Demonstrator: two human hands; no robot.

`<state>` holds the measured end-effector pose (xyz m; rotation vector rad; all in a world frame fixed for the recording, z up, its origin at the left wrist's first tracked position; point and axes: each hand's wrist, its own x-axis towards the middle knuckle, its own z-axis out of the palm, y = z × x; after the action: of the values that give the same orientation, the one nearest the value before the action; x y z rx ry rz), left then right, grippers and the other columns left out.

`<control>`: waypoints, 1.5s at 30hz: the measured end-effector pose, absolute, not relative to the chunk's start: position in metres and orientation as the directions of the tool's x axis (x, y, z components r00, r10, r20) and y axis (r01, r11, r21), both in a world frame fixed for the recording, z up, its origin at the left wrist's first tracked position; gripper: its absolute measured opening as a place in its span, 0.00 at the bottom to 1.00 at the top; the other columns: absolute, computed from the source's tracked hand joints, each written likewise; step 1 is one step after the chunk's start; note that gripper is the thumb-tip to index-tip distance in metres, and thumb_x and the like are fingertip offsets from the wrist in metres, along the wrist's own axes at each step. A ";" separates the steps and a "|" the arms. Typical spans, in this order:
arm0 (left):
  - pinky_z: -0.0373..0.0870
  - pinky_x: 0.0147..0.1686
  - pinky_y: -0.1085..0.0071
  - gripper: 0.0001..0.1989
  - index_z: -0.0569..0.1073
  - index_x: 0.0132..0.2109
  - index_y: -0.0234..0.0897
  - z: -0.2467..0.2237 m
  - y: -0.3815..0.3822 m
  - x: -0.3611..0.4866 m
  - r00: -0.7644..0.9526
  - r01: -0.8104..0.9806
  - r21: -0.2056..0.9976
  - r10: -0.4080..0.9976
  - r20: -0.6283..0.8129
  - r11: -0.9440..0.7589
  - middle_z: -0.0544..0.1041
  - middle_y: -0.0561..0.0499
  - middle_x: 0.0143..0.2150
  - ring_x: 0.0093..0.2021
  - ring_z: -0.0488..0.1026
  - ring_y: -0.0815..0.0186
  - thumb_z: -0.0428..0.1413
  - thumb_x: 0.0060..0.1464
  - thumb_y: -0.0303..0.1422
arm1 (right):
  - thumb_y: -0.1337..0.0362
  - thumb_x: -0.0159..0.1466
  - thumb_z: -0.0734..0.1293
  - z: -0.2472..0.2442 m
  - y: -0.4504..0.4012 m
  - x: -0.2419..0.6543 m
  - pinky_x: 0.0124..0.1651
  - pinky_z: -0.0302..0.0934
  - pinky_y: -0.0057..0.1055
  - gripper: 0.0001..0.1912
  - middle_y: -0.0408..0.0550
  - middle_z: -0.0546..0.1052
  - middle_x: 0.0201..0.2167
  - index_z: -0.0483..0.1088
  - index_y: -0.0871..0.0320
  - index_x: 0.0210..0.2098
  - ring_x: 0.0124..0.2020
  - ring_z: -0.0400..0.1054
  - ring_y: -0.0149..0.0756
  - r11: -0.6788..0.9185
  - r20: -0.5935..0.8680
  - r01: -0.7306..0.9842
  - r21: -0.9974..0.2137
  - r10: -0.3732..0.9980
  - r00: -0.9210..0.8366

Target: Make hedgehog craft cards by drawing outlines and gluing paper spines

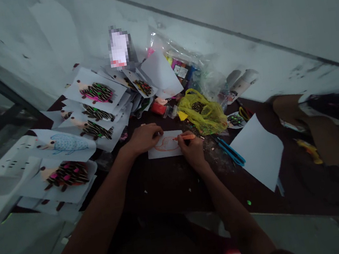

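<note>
A small white paper [167, 153] with an orange outline drawing lies on the dark table between my hands. My right hand [192, 148] is closed round an orange pen [185, 137], its tip at the drawing's right side. At the paper's upper left corner rests my left hand [146, 138], fingers stretched out and apart, holding nothing, fingertips on the paper's edge.
Stacked sheets with hedgehog pictures [97, 91] cover the left. Behind the paper are a yellow net bag [202, 113], clear plastic bags and a blurred phone [119, 47]. Blue scissors [232, 151] and a blank sheet [261, 153] lie right, cardboard [328, 133] beyond.
</note>
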<state>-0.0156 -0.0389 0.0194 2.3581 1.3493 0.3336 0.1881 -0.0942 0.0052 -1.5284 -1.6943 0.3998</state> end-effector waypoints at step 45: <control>0.68 0.45 0.65 0.14 0.79 0.46 0.42 0.018 -0.038 -0.016 0.511 0.763 0.458 0.860 0.006 -0.457 0.78 0.49 0.47 0.44 0.74 0.59 0.50 0.59 0.32 | 0.59 0.64 0.64 0.007 -0.098 0.182 0.31 0.64 0.28 0.13 0.46 0.77 0.23 0.72 0.56 0.26 0.24 0.72 0.34 0.271 0.342 0.630 -0.728 0.940 -0.009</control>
<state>-0.0160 -0.0383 0.0181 2.3583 1.3397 0.3326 0.1818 -0.0980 0.0070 -1.4444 -1.7250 0.4775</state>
